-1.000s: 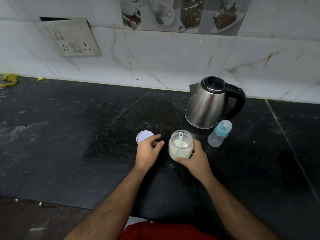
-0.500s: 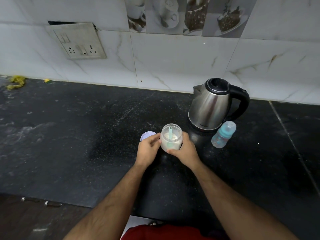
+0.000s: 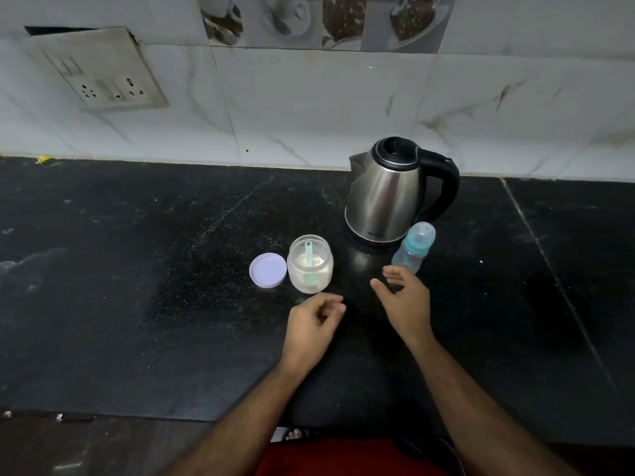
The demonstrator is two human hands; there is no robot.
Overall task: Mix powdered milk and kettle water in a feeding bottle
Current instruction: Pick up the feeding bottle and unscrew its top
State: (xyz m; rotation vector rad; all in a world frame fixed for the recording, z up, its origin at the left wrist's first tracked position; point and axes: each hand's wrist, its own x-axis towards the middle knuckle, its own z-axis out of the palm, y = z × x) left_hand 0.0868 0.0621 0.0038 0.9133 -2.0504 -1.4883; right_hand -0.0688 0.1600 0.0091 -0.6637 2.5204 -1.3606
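- Left hand [image 3: 311, 326]: fingers loosely curled, holding nothing, just below the open jar [image 3: 310, 264].
- The jar holds white powder with a green scoop [image 3: 308, 261] standing in it; its lid [image 3: 268, 270] lies beside it.
- Right hand [image 3: 405, 302]: fingers spread, empty, tips near the capped feeding bottle [image 3: 413, 248].
- Kettle [image 3: 386, 194], lid closed, stands beyond the bottle.

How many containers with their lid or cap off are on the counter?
1. The powder jar stands open left of the kettle, a scoop inside and its lid lying just left of it. The feeding bottle still wears its cap; the kettle's lid is shut.
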